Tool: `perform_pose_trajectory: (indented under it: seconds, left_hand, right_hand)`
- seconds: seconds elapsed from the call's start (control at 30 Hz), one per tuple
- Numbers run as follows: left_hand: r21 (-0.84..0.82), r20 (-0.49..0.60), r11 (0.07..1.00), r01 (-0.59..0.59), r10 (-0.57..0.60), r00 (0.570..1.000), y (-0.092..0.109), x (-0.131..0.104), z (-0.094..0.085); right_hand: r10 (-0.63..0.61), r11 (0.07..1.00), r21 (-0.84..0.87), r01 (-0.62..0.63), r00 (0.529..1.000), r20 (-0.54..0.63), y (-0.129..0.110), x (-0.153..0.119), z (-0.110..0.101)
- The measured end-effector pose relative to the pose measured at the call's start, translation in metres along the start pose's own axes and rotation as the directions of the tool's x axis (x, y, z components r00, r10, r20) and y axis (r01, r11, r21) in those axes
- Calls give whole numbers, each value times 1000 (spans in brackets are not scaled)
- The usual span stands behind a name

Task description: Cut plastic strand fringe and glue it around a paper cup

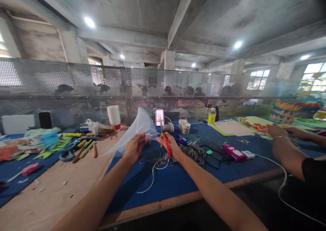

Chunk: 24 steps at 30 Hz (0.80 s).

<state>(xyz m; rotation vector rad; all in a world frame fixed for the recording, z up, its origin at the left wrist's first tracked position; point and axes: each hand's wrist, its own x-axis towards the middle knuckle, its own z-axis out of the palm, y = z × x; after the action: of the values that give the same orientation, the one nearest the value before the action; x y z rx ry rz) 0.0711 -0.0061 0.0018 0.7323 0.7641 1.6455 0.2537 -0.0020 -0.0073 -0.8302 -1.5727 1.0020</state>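
The left hand (136, 146) has its fingertips closed on the gathered edge of a white net (139, 129), and the right hand (170, 144) is clenched around a red-handled cutting tool (166, 144), its fingertips close to the left ones. The tool stands steeply in the grip, its long axis leaning a little: the dark tip points up and away from the person, the red handles down toward the wrist and slightly right. The net fans out from the left fingers, one peak rising upward and away, its long lower edge trailing left over the tan board (84, 176). Below the right hand, a thin white cord (152, 176) curves down across the blue mat (142, 198), beside a tangle of grey cord (189, 153). Just beyond the tip lie a spool (168, 127) on its side and an upright screen (159, 118), its display pixelated and unreadable. Farther out stand two small pots (186, 128) and a bottle (211, 117) with a yellow label, its print too small to read; a magenta box (234, 153) lies to the right. A stack of cups (113, 117) stands beyond the scissors (67, 151) at left. At far right, another person's hand (277, 131) rests near some coloured sheets (235, 126).
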Motion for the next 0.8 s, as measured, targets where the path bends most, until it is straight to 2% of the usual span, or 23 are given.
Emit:
perform_pose_trajectory:
  seconds: [0.1, 0.2, 0.33, 0.5, 0.67, 0.8]
  left_hand:
    - [-9, -75, 993, -114, 113, 991, 7, 2, 0]
    - [-76, -114, 985, -157, 148, 982, 15, 3, -1]
    - [-206, -177, 965, -161, 125, 976, 25, 6, -3]
    - [-279, -174, 953, -118, 70, 982, 34, 7, -5]
    - [-318, -167, 945, -78, 25, 986, 39, 6, -4]
    - [-337, -155, 940, -52, -1, 988, 39, 5, -2]
  right_hand:
    - [76, 997, -37, -73, 995, 65, 13, 0, 2]
    - [122, 989, -95, -113, 989, 89, 21, -1, 4]
    - [146, 970, -219, -109, 976, 161, 13, -7, 2]
    - [128, 892, -451, 1, 958, 256, -7, -18, -2]
    - [139, 802, -596, 41, 958, 252, -12, -21, -2]
    - [156, 783, -621, 43, 952, 262, -15, -21, -2]
